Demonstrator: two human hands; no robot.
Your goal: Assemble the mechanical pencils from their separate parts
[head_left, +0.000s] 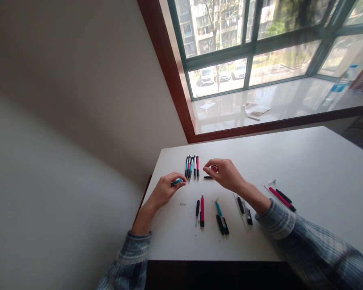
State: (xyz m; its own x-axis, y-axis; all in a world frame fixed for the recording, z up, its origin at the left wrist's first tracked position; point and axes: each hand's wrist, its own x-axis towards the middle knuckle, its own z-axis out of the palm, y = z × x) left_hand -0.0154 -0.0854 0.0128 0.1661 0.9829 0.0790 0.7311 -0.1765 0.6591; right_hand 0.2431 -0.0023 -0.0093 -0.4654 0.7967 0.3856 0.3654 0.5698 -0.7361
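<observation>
Left grip (166,188): we find thumb and fingers pinching a teal barrel (177,182), which lies slantwise across the fingertips, seemingly raised off the worktop (290,153) at its left side. We judge the barrel light, stiff and smooth, likely plastic, apt to slip or roll if held loosely. We recommend taking hold around its middle, leaving both ends free; a hard squeeze could crack a thin wall.

Right grip (225,173): we note fingers bent toward the thumb, well apart from the barrel; we cannot tell whether they pinch a small part. A dark piece (208,177) lies just beneath this hand, partly hidden.

Between the hands, toward the far edge, we record a row of pens (197,166), side by side; we rate their rubbery-looking dark lower ends the surest place to hold.

Nearer the front edge, we list a small spring-like part (183,204), easily lost, then a red barrel (202,211) beside a black sleeve (197,207), a second teal barrel (219,208) with dark pieces, and a pale set with a black sleeve (240,205). Beyond the right forearm we observe another red barrel (280,196).
</observation>
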